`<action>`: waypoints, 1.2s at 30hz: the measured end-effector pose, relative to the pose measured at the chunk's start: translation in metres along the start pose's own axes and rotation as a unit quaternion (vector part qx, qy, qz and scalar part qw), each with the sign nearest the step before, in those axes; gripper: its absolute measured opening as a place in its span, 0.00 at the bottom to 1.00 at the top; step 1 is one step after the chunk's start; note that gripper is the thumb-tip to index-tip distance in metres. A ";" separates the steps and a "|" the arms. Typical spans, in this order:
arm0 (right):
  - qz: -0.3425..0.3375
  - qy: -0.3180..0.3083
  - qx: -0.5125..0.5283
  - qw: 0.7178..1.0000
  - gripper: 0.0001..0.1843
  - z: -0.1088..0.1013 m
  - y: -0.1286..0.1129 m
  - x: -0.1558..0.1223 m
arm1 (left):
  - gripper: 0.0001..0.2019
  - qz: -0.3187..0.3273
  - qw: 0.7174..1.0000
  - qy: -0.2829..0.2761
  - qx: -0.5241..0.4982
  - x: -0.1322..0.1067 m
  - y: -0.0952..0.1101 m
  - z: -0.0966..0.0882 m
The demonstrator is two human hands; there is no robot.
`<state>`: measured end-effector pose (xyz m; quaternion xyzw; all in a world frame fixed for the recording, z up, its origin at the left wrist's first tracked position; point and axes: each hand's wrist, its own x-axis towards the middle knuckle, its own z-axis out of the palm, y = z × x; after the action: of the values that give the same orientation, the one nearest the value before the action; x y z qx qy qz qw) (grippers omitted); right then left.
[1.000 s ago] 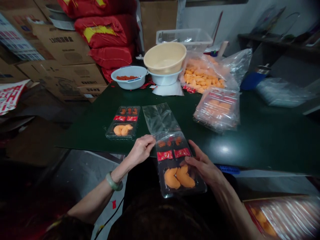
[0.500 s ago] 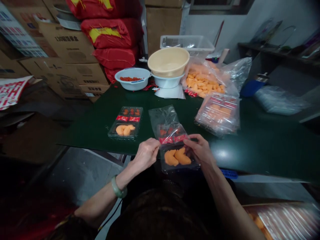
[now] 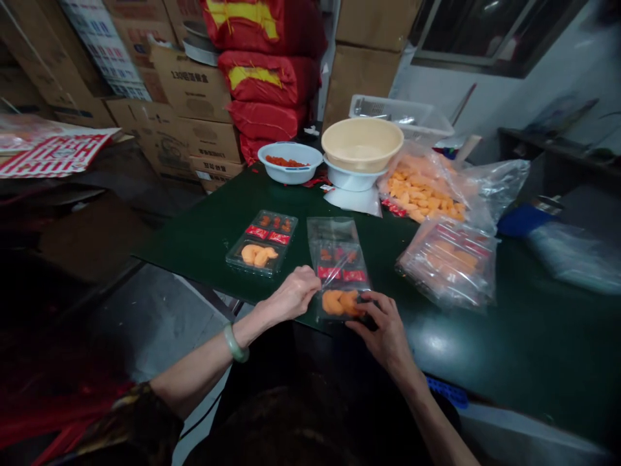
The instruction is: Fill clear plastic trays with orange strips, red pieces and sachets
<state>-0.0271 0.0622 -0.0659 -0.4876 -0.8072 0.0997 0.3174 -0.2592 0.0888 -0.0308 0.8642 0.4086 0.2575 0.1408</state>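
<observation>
My left hand [image 3: 297, 292] is closed in a pinch on the left edge of a clear plastic bag [image 3: 334, 228]. Partly inside that bag is a black food tray [image 3: 324, 272], with small dark red-brown pieces, two red packets [image 3: 353, 276] and orange crescent-shaped pieces [image 3: 334, 301]. Around the tray's near right corner, the fingers of my right hand [image 3: 385, 327] lie on top and the thumb sits by the near edge. A second filled tray [image 3: 259, 243] rests on the green table to the left, apart from both hands.
Bagged trays [image 3: 449, 262] are piled on the right of the green table [image 3: 194, 239]. Behind stand a pale blue basin [image 3: 291, 173] of reddish pieces, a cream basin [image 3: 363, 144] and a bag of orange pieces [image 3: 422, 188]. Cartons [image 3: 194, 84] and red bundles [image 3: 269, 77] are stacked beyond.
The tray has gone further into the bag and now lies lower, at the table's edge. My right hand has shifted from the tray's right side to its near corner. The view has turned left.
</observation>
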 end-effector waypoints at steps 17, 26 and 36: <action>-0.122 -0.028 -0.223 0.967 0.11 0.033 -0.018 0.097 | 0.07 -0.027 0.981 0.024 0.191 -0.004 0.019 0.013; -0.107 0.073 -0.202 0.971 0.14 0.026 -0.018 0.083 | 0.21 -0.247 0.944 0.185 0.117 -0.024 0.034 0.022; -0.036 -0.058 -0.223 0.972 0.04 0.027 -0.039 0.082 | 0.10 -0.319 0.928 0.063 0.182 0.010 0.012 0.028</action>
<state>-0.0988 0.1166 -0.0346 -0.5101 -0.8432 -0.0664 0.1562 -0.2309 0.0885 -0.0453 0.6811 0.7106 0.1739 0.0301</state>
